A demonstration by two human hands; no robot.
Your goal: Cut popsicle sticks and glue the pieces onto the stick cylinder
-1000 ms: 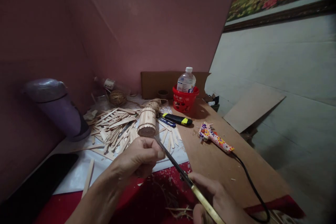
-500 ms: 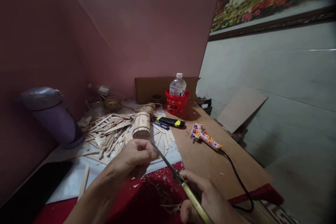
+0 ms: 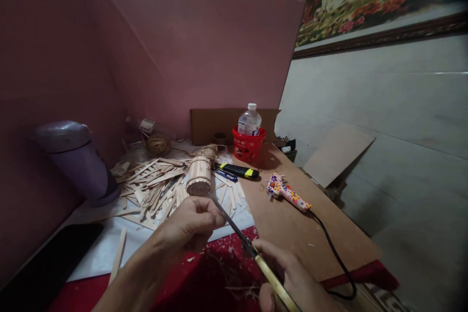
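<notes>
My right hand (image 3: 292,273) is closed around the brass-coloured handles of a pair of scissors (image 3: 249,245). The dark blades point up and left, and their tips reach the fingers of my left hand (image 3: 192,222). Those left fingers are pinched together, and whatever sits between them is hidden. Just beyond the left hand, a small barrel of wooden sticks (image 3: 199,175) stands tilted, with a band of twine or wood near its end. Many loose craft sticks (image 3: 157,183) lie heaped to its left on white paper.
A glue gun (image 3: 287,193) with a black cord lies on the brown board at right. A utility knife (image 3: 239,170) is behind the barrel, near a red bucket (image 3: 249,148) holding a plastic bottle (image 3: 250,121). Left are a purple flask (image 3: 78,165), a twine ball (image 3: 158,145) and a black slab (image 3: 47,263).
The whole view has shifted slightly, so everything sits a little further right. Both hands keep about the same pose, with the scissors still at the left fingertips.
</notes>
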